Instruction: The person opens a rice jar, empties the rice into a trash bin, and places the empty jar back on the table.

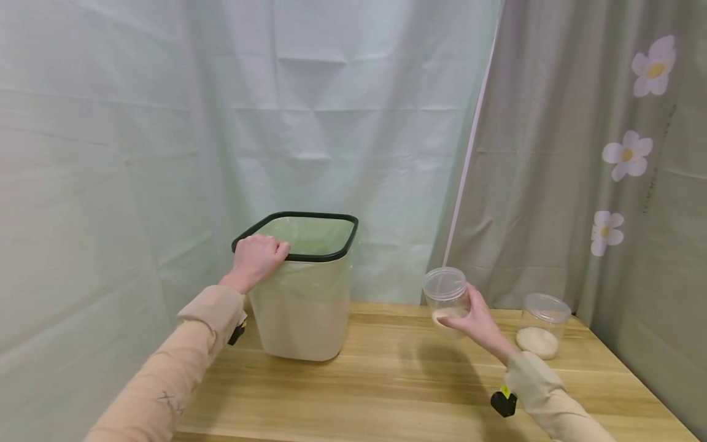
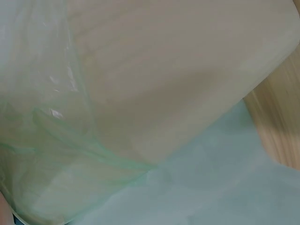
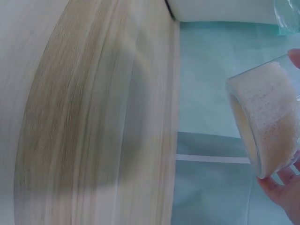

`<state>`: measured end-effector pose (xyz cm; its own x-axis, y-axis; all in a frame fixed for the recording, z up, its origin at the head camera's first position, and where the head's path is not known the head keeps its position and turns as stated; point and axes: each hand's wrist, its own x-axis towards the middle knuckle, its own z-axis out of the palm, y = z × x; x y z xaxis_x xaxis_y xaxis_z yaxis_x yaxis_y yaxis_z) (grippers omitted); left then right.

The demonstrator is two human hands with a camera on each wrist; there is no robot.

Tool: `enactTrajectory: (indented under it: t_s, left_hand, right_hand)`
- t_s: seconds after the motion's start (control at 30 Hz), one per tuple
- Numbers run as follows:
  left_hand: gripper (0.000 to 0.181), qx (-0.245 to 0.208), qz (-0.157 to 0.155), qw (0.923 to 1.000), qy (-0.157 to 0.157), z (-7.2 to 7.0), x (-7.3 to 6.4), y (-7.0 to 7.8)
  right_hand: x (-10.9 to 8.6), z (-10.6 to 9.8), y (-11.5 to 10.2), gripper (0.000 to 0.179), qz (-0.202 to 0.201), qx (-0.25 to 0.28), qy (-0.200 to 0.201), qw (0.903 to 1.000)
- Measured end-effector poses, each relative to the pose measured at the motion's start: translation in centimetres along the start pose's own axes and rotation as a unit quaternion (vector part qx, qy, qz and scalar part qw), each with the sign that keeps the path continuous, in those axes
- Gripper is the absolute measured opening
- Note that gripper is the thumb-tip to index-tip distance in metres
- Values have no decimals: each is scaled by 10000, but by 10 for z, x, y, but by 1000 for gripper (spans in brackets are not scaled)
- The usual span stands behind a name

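Note:
A trash can [image 1: 301,319] with a dark rim and a thin green bag [image 2: 75,154] lining it stands on the left of the table. My left hand [image 1: 258,258] grips the near left part of its rim. Above the table, my right hand [image 1: 477,319] holds a clear plastic jar [image 1: 445,283] by its side. White grains like rice [image 3: 272,112] fill the lower part of this jar, which is tilted slightly in the head view. The left wrist view shows mostly the can's side and the bag's overhang; the fingers are largely hidden there.
A second clear jar [image 1: 547,308] with white grains in its bottom stands on the wooden table [image 1: 386,393], right of my right hand. Pale curtains [image 1: 331,123] hang behind and at the left; a grey curtain [image 1: 530,153] with flowers hangs at the right.

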<state>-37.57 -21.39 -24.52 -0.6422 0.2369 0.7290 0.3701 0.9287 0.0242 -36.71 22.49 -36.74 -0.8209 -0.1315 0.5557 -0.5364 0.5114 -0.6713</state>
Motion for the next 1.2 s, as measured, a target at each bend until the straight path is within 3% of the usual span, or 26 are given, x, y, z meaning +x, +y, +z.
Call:
enactTrajectory:
  t_s: [0.5, 0.77, 1.2]
  left_hand:
    - [42, -183, 160, 9997, -11, 13, 14, 27]
    - [42, -133, 118, 9997, -146, 19, 24, 40]
    - [42, -237, 256, 9993, -148, 29, 34, 64]
  right_hand:
    - [-3, -13, -12, 90, -232, -94, -127, 9996]
    - [-2, -20, -19, 86, -486, -317, 35, 9983]
    - [-6, -32, -18, 87, -535, -654, 102, 9964]
